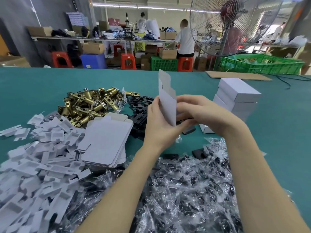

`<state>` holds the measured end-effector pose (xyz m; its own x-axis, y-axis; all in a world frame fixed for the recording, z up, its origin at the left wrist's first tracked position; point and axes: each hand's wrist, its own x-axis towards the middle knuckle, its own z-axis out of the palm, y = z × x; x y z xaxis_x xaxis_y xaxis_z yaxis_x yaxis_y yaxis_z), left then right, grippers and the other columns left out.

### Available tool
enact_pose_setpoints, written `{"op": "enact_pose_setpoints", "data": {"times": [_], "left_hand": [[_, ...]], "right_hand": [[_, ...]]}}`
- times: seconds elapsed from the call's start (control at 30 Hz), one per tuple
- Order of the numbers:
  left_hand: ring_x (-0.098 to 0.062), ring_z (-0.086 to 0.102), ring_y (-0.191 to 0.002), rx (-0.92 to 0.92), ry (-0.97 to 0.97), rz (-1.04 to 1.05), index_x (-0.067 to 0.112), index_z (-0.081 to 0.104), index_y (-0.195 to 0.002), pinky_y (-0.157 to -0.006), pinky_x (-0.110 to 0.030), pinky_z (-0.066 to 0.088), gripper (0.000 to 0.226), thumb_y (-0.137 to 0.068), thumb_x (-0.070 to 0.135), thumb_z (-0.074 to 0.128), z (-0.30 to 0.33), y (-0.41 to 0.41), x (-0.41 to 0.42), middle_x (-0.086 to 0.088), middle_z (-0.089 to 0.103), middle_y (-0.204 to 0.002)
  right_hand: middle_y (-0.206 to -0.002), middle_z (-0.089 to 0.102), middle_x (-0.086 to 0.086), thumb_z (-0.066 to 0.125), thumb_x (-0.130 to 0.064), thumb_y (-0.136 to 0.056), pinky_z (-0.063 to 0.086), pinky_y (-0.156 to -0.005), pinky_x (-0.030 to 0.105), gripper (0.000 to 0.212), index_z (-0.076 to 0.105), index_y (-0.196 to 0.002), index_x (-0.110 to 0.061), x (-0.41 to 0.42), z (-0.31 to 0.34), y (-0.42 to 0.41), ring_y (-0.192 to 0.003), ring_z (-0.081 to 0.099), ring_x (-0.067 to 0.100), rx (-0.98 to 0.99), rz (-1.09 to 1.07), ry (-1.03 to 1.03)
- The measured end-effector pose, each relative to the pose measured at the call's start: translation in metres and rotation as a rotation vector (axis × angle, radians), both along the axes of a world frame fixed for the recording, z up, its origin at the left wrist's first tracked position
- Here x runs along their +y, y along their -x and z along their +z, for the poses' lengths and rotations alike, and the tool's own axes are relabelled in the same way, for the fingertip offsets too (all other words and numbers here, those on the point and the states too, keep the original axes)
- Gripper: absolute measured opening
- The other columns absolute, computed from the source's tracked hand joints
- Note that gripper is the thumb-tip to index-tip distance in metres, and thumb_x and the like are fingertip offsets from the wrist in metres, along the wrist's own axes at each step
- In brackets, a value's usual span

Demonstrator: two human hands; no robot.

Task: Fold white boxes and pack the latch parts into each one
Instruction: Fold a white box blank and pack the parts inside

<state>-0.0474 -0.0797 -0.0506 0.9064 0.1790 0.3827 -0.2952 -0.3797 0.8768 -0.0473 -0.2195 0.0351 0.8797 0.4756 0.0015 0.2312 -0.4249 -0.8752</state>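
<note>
Teal-covered worktable in a busy workshop, w/ a big standing fan and green crates behind it. Mid-frame, both hands hold up one flat white box blank, upright and edge-on toward the camera: plain matte white card, unprinted, w/ stepped tabs at its top edge and a crease line running down it; it looks only partly opened, not yet squared. Left hand grips the blank's left face, thumb up along the card, fingers curled under the bottom. Right hand is curled against the blank's right side, fingertips pinching near the lower edge; something dark sits btwn the fingers but can't tell what. Left of the hands lies a stack of flat white blanks, just beside a heap of brass latch bolts and black strike plates. White moulded inserts spread at lower left; clear bagged dark parts fill the near foreground under the forearms. Finished white boxes are stacked to the right.
</note>
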Motion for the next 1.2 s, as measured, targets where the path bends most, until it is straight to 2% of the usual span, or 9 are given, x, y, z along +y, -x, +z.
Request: {"op": "enact_pose_setpoints", "data": {"times": [0.1, 0.27, 0.5, 0.63, 0.73, 0.83, 1.03, 1.13, 1.2], "left_hand": [[-0.011, 0.039, -0.137, -0.034, -0.164, 0.109, 0.025, 0.023, -0.153, -0.110, -0.038, 0.044, 0.123, -0.054, 0.075, 0.077, 0.001, 0.004, 0.003, 0.008, 0.035, -0.148], [-0.019, 0.034, -0.138, -0.009, -0.382, 0.214, 0.020, 0.019, -0.154, -0.111, -0.050, 0.040, 0.129, -0.056, 0.082, 0.075, 0.002, 0.007, 0.000, 0.004, 0.031, -0.148], [-0.026, 0.034, -0.134, -0.018, -0.468, 0.417, 0.014, 0.023, -0.152, -0.109, -0.047, 0.036, 0.121, -0.063, 0.075, 0.078, -0.002, 0.005, 0.004, -0.003, 0.034, -0.145], [-0.029, 0.038, -0.130, -0.065, -0.489, 0.506, 0.012, 0.028, -0.147, -0.104, -0.046, 0.037, 0.112, -0.064, 0.065, 0.080, -0.002, 0.006, 0.003, -0.006, 0.039, -0.141], [-0.029, 0.039, -0.126, -0.091, -0.494, 0.534, 0.011, 0.032, -0.144, -0.100, -0.046, 0.038, 0.108, -0.063, 0.063, 0.081, -0.001, 0.007, 0.000, -0.006, 0.041, -0.138], [-0.029, 0.039, -0.125, -0.077, -0.520, 0.528, 0.010, 0.032, -0.145, -0.099, -0.046, 0.037, 0.108, -0.064, 0.064, 0.080, -0.003, 0.008, -0.001, -0.007, 0.042, -0.137], [-0.028, 0.044, -0.126, -0.098, -0.509, 0.478, 0.013, 0.030, -0.144, -0.097, -0.045, 0.040, 0.105, -0.066, 0.060, 0.081, 0.000, 0.009, -0.002, -0.005, 0.044, -0.138], [-0.024, 0.053, -0.115, -0.141, -0.457, 0.407, 0.017, 0.039, -0.138, -0.088, -0.042, 0.045, 0.087, -0.070, 0.054, 0.081, 0.002, 0.011, -0.004, 0.002, 0.051, -0.129], [-0.021, 0.059, -0.095, -0.143, -0.356, 0.356, 0.022, 0.045, -0.123, -0.065, -0.036, 0.046, 0.070, -0.071, 0.052, 0.081, 0.004, 0.013, -0.003, 0.007, 0.056, -0.114]], "right_hand": [[-0.107, 0.078, -0.008, 0.061, -0.026, -0.093, 0.057, -0.098, 0.042, 0.031, 0.070, -0.122, -0.030, -0.005, 0.004, -0.002, -0.096, 0.075, 0.010, -0.043, -0.055, -0.115], [-0.109, 0.077, -0.001, 0.064, -0.038, -0.097, 0.060, -0.079, 0.028, 0.027, 0.071, -0.118, -0.024, -0.010, 0.010, 0.001, -0.095, 0.074, 0.015, -0.057, -0.060, -0.248], [-0.107, 0.065, -0.017, 0.070, -0.031, -0.092, 0.050, -0.071, 0.025, 0.030, 0.056, -0.117, -0.039, 0.002, 0.022, 0.008, -0.066, 0.063, -0.004, -0.561, -0.311, -0.038], [-0.138, 0.053, -0.009, 0.064, -0.038, -0.093, 0.049, -0.097, 0.038, 0.022, 0.070, -0.115, -0.037, 0.008, 0.022, 0.005, -0.113, 0.063, 0.013, -0.498, -0.305, 0.304], [-0.154, 0.038, -0.003, 0.064, -0.038, -0.094, 0.043, -0.096, 0.036, 0.031, 0.070, -0.123, -0.029, 0.012, 0.019, 0.002, -0.118, 0.057, 0.016, -0.409, -0.331, 0.330], [-0.133, 0.044, -0.006, 0.067, -0.036, -0.093, 0.033, -0.083, 0.026, 0.026, 0.072, -0.117, -0.025, 0.014, 0.014, 0.000, -0.104, 0.051, 0.010, -0.352, -0.307, 0.314], [-0.075, 0.067, -0.009, 0.074, -0.029, -0.087, 0.042, -0.061, 0.021, 0.008, 0.074, -0.085, -0.022, 0.005, 0.009, -0.003, -0.061, 0.053, 0.000, -0.286, -0.215, 0.164], [-0.072, 0.061, -0.022, 0.077, -0.034, -0.085, 0.037, -0.053, 0.011, 0.011, 0.066, -0.082, -0.032, 0.007, 0.004, -0.003, -0.069, 0.053, 0.000, -0.315, -0.168, 0.298], [-0.090, 0.060, -0.031, 0.080, -0.037, -0.082, 0.037, -0.058, 0.004, 0.022, 0.063, -0.094, -0.044, 0.008, 0.003, -0.003, -0.080, 0.053, -0.010, -0.353, -0.202, 0.270]]}}
